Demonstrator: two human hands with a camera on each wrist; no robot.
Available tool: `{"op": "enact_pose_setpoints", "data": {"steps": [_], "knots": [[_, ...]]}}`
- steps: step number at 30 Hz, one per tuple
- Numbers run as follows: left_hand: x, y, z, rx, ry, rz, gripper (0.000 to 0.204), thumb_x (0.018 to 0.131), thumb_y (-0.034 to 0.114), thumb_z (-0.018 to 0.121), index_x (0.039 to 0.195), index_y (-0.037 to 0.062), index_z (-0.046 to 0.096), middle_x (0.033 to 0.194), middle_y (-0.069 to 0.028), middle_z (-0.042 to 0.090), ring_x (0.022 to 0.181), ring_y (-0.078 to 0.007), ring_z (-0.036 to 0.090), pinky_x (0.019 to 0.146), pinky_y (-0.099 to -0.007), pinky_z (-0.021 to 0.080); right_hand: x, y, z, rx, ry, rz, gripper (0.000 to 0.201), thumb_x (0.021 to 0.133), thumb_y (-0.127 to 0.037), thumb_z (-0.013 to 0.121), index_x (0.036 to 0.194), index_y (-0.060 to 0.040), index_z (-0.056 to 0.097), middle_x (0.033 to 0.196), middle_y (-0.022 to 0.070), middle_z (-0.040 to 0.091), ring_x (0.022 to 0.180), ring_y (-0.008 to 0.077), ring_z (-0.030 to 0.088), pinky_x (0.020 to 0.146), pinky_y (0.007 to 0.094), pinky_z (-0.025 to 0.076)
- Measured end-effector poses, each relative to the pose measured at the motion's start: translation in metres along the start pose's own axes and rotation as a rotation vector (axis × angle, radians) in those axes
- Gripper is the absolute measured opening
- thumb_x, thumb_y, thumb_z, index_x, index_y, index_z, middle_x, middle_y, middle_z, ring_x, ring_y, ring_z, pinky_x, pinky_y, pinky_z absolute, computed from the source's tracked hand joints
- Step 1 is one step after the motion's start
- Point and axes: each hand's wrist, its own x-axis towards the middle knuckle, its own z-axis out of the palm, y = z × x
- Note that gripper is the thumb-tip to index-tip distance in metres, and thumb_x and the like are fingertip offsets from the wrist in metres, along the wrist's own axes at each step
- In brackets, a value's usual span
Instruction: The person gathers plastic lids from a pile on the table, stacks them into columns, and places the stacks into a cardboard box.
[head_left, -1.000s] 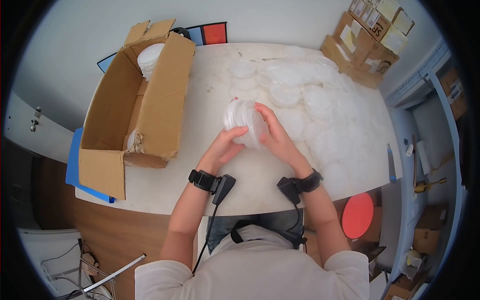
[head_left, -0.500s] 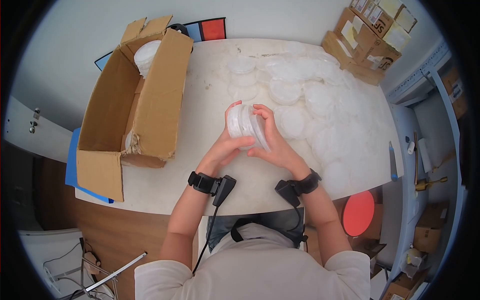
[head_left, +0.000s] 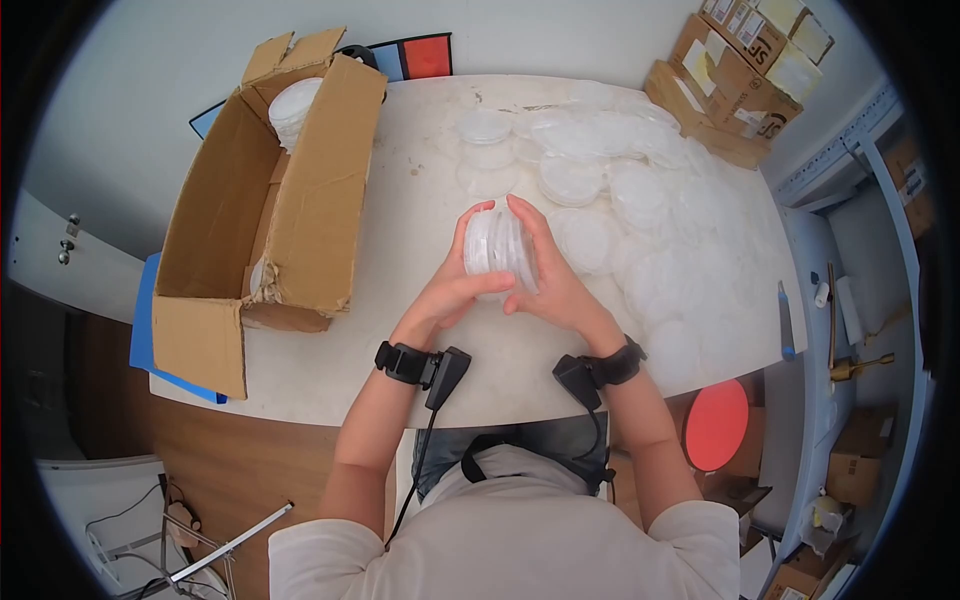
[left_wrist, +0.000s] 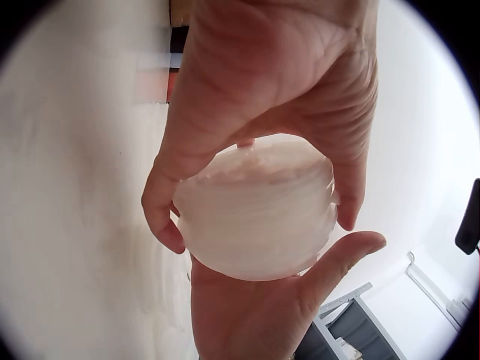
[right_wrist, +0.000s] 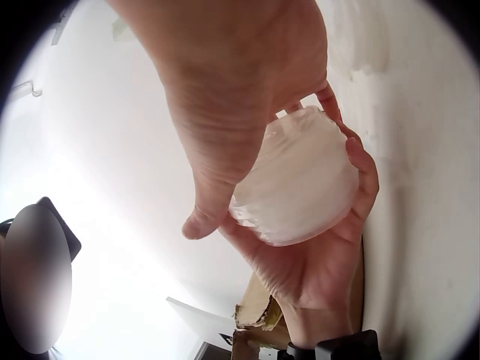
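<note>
Between both hands, above the table, is a stack of round translucent plastic lids (head_left: 490, 243) standing on edge. My left hand (head_left: 450, 292) grips its left side, thumb across the near edge and fingers round the far edge. On the other side my right hand (head_left: 556, 284) holds the stack, its fingertips at the far edge and its thumb low at the near edge. In the left wrist view the flat face of the lids (left_wrist: 255, 225) shows between the hands. The right wrist view shows the layered rims of the stack (right_wrist: 296, 184), with the left palm below it.
An open cardboard box (head_left: 325, 200) stands at the table's left, with a stack of white discs (head_left: 293, 108) inside. Many translucent round lids (head_left: 610, 190) cover the table's right half. Closed cartons (head_left: 735, 85) are piled at the back right. A blue-handled tool (head_left: 786, 325) lies at the right edge.
The stack, tilted with its lids fanned apart earlier, now stands straighter and more even. The left hand has shifted slightly right, and the right hand's fingers have moved along the far edge.
</note>
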Motion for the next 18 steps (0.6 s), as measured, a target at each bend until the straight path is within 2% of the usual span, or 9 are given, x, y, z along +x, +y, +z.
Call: {"op": "enact_pose_setpoints", "data": {"steps": [3, 6, 8, 9, 11, 18], "knots": [[0.0011, -0.0037, -0.0019, -0.038, 0.014, 0.031, 0.094, 0.064, 0.010, 0.071, 0.137, 0.0180, 0.012, 0.129, -0.0103, 0.031, 0.122, -0.0241, 0.031, 0.096, -0.0391, 0.032, -0.0011, -0.0022, 0.0033, -0.093, -0.093, -0.078, 0.105, 0.064, -0.049, 0.072, 0.137, -0.0057, 0.012, 0.138, 0.0172, 0.019, 0.130, 0.0321, 0.018, 0.105, 0.0404, 0.020], [0.0006, -0.0018, -0.0015, -0.058, 0.047, 0.012, 0.095, 0.062, 0.008, 0.071, 0.136, 0.0194, 0.012, 0.128, -0.0093, 0.031, 0.121, -0.0235, 0.032, 0.095, -0.0386, 0.033, -0.0004, -0.0005, 0.0036, -0.061, -0.111, -0.095, 0.097, 0.070, -0.045, 0.068, 0.138, -0.0062, 0.011, 0.138, 0.0177, 0.019, 0.129, 0.0332, 0.019, 0.104, 0.0404, 0.020], [0.0019, -0.0015, -0.0002, 0.028, 0.026, -0.036, 0.096, 0.060, 0.006, 0.069, 0.136, 0.0206, 0.013, 0.128, -0.0079, 0.031, 0.121, -0.0225, 0.032, 0.094, -0.0378, 0.034, 0.0006, 0.0017, 0.0047, -0.065, -0.037, -0.046, 0.080, 0.078, -0.035, 0.061, 0.138, -0.0067, 0.015, 0.137, 0.0178, 0.021, 0.128, 0.0330, 0.021, 0.104, 0.0403, 0.021], [0.0016, -0.0023, -0.0012, 0.028, 0.026, -0.036, 0.096, 0.060, 0.006, 0.069, 0.136, 0.0206, 0.013, 0.128, -0.0079, 0.031, 0.121, -0.0225, 0.032, 0.094, -0.0378, 0.034, 0.0001, 0.0025, 0.0049, -0.065, -0.037, -0.046, 0.080, 0.078, -0.035, 0.061, 0.138, -0.0067, 0.015, 0.137, 0.0178, 0.021, 0.128, 0.0330, 0.021, 0.104, 0.0403, 0.021], [0.0012, -0.0045, -0.0036, 0.023, -0.034, -0.015, 0.096, 0.060, 0.004, 0.068, 0.136, 0.0210, 0.013, 0.127, -0.0068, 0.032, 0.120, -0.0219, 0.033, 0.093, -0.0372, 0.034, -0.0009, 0.0035, 0.0043, 0.036, -0.023, 0.004, 0.067, 0.082, -0.025, 0.054, 0.136, -0.0061, 0.019, 0.136, 0.0179, 0.024, 0.127, 0.0324, 0.023, 0.104, 0.0403, 0.021], [-0.0002, -0.0031, -0.0001, 0.022, -0.039, 0.007, 0.094, 0.061, 0.005, 0.068, 0.136, 0.0206, 0.014, 0.127, -0.0072, 0.032, 0.120, -0.0222, 0.033, 0.094, -0.0368, 0.034, -0.0002, -0.0044, 0.0039, -0.080, 0.020, -0.006, 0.063, 0.079, -0.022, 0.055, 0.132, -0.0033, 0.026, 0.127, 0.0168, 0.032, 0.120, 0.0299, 0.031, 0.101, 0.0383, 0.025]]}}
